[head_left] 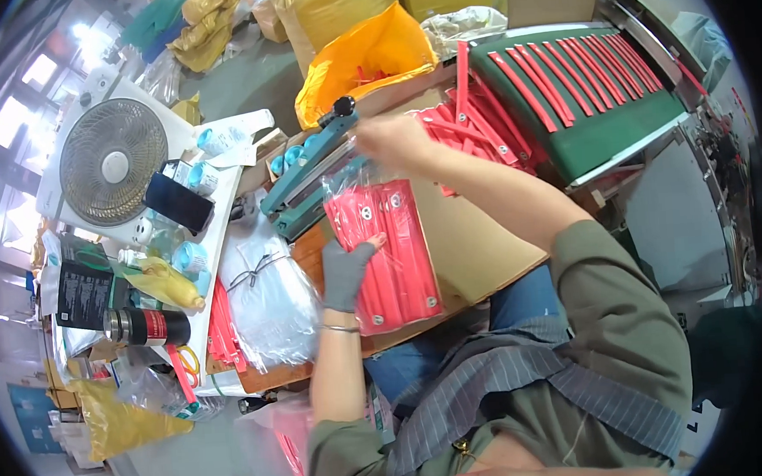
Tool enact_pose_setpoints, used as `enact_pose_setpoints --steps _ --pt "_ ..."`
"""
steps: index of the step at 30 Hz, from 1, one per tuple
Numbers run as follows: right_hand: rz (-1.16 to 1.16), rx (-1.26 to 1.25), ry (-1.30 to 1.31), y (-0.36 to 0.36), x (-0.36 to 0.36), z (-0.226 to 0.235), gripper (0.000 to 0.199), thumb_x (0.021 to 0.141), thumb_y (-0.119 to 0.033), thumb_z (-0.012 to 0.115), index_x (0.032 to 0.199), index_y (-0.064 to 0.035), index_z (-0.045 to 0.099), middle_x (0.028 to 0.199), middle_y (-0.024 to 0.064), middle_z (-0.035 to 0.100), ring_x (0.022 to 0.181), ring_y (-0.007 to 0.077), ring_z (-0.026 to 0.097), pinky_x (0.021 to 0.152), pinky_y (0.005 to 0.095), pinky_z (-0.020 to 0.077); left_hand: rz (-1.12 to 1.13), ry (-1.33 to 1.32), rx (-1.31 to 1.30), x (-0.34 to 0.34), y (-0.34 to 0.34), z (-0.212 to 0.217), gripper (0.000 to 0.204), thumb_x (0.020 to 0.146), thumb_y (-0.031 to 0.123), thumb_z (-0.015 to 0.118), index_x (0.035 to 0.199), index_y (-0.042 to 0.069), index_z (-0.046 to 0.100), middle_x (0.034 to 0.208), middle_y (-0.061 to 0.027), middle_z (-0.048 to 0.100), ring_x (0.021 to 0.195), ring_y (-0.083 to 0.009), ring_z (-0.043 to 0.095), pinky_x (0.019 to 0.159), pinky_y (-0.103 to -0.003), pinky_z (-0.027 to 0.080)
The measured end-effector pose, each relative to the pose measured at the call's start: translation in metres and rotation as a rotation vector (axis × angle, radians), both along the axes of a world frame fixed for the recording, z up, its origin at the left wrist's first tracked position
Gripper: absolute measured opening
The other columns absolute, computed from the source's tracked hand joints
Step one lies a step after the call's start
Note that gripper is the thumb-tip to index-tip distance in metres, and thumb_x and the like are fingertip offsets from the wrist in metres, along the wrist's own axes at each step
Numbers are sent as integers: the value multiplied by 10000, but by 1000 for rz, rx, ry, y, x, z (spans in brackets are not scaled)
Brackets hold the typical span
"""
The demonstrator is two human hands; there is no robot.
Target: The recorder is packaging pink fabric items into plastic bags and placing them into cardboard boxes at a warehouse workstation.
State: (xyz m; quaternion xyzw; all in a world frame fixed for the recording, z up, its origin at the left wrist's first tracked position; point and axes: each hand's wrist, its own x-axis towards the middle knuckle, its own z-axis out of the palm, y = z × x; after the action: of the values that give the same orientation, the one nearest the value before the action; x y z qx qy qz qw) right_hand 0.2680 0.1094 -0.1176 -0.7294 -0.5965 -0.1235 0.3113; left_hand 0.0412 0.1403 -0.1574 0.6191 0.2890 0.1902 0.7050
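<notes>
Bag (388, 259) of red strips (409, 262) is lying under the gloved left hand's (348, 275) thumb; the right hand (397, 143) is hovering near a teal sealer (308, 180); both grips are staying unclear.

The clear plastic bag (404, 258) lies flat, with its long axis running from 11 to 5 o'clock. It contains red strips aligned lengthwise, with round white marks near their ends. The bag's upper end sits near the teal bar sealer (305, 168), positioned at 11 o'clock, its black-knobbed arm sloping from 7 to 1 o'clock.
</notes>
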Motion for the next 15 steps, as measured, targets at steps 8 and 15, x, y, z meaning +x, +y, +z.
enact_pose_setpoints --steps 8,15 --pt "-152 -31 113 94 0 60 380 829 -452 574 912 -89 647 814 112 640 779 317 639 647 409 510 264 -87 -347 25 69 -59 341 727 43 716 1049 -30 630 1022 -76 647 914 -173 608 822 -310 485" --pt "-307 -105 152 92 42 -57 192 833 -253 522 818 -101 638 822 116 657 741 318 653 646 447 517 340 -62 -413 29 76 -66 405 727 75 709 1103 -10 587 1039 -77 634 928 -204 608 854 -322 480"
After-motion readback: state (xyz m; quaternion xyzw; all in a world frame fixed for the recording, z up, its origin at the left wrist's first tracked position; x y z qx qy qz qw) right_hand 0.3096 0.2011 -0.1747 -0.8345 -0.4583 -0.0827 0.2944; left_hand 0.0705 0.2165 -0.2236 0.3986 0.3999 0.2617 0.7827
